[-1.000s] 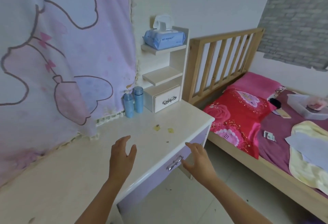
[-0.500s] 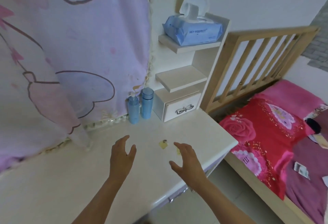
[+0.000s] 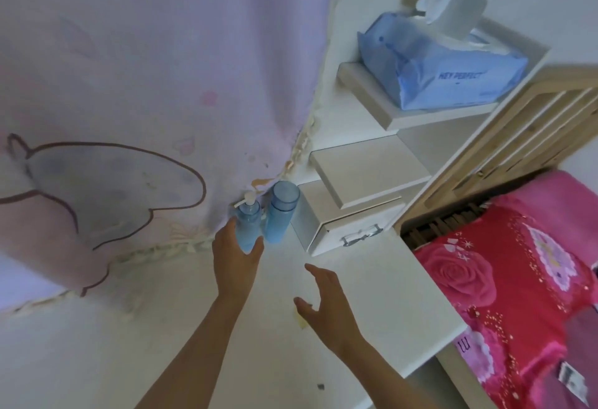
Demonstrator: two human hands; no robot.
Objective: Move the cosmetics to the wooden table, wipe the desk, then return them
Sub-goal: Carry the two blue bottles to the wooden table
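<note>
Cosmetics, two blue bottles, stand at the far edge of the white desk, beyond both hands. Nearest, a dark speck lies on the top. Past it the right hand hovers over a yellow scrap, fingers spread and loosely bent, holding nothing. Farther in, the left hand curls thumb and fingers round the base of the pump bottle, apparently gripping it, though blur softens the contact. The capped bottle stands just beside it, between the curtain and a small drawer unit. A wipes pack lies on the top shelf.
</note>
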